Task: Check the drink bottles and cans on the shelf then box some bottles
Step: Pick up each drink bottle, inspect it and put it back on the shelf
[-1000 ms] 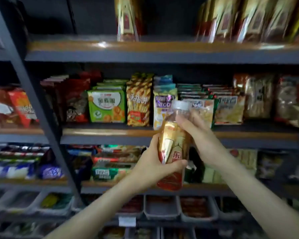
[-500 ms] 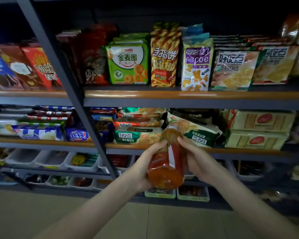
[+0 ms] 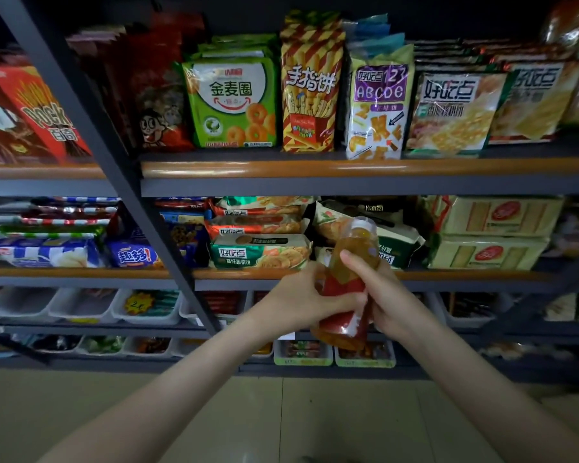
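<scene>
Holding one bottle (image 3: 340,285) in both hands in front of the shelf (image 3: 348,168), off every board, above the floor tiles.

- Left hand (image 3: 298,302): fingers and thumb wrapped round the red label band, carrying the weight.
- Right hand (image 3: 391,295): curled round the far side, index finger laid up the amber shoulder. Looks like a steadying grip so the bottle can be turned.
- Bottle tilted, pale cap up and away from the person, base toward them. My guess: angled to bring label or date into sight, so this is the check step. No box in view; boxing not begun.
- Label print: red with a white strip, unreadable from here.

Behind, low: white trays (image 3: 81,305), one with a yellow price tag, digits unclear.

Middle board, just behind the cap: flat-stacked packs, green one reads 好吃点 (image 3: 258,253); a dark pack reads Franzzi (image 3: 378,207); pale cartons (image 3: 488,235) stacked at right, text too small.

Upper board: packs stood face-out for reading. Pocky 百奇 (image 3: 44,115), 金麦圈 (image 3: 233,101), 手指饼 (image 3: 310,85), 好吃点 ABCDE (image 3: 378,105), another 好吃点 cracker pack (image 3: 455,108).

No other drinks or cans in sight; only snacks here.
</scene>
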Demonstrator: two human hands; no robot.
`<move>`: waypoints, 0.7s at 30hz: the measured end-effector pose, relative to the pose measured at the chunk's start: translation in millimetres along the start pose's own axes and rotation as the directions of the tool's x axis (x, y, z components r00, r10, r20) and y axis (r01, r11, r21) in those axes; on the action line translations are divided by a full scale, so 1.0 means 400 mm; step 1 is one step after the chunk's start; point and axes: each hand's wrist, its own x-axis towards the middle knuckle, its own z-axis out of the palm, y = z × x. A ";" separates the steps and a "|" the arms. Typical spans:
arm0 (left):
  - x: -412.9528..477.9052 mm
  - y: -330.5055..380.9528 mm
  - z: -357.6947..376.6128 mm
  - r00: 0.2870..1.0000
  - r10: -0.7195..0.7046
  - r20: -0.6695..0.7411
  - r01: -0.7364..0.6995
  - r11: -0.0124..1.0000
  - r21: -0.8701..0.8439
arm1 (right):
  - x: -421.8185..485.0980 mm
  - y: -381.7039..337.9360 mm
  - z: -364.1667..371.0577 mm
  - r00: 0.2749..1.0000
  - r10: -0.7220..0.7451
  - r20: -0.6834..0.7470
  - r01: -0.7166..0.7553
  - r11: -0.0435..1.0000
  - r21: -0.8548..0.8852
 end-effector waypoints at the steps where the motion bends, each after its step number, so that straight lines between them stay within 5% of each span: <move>1: 0.013 -0.001 0.012 1.000 0.004 -0.013 -0.003 0.999 0.049 | 0.006 0.003 -0.001 1.000 0.000 -0.006 0.000 0.999 -0.035; 4: 0.045 -0.013 0.033 0.998 -0.061 0.019 0.063 0.986 -0.156 | -0.004 0.001 -0.020 0.996 0.025 0.091 -0.016 0.995 -0.098; 9: 0.061 -0.034 0.028 0.951 -0.219 0.217 0.308 0.693 -0.651 | -0.051 -0.014 -0.068 0.942 0.050 0.331 0.071 0.936 -0.344; 15: 0.070 -0.032 0.015 0.939 -0.254 0.231 0.336 0.542 -0.770 | -0.049 0.011 -0.065 0.901 -0.097 0.424 0.337 0.773 -0.538; 21: 0.082 -0.036 0.002 0.915 -0.304 0.266 0.380 0.423 -0.823 | -0.017 0.012 -0.094 0.850 -0.083 0.520 0.468 0.574 -0.672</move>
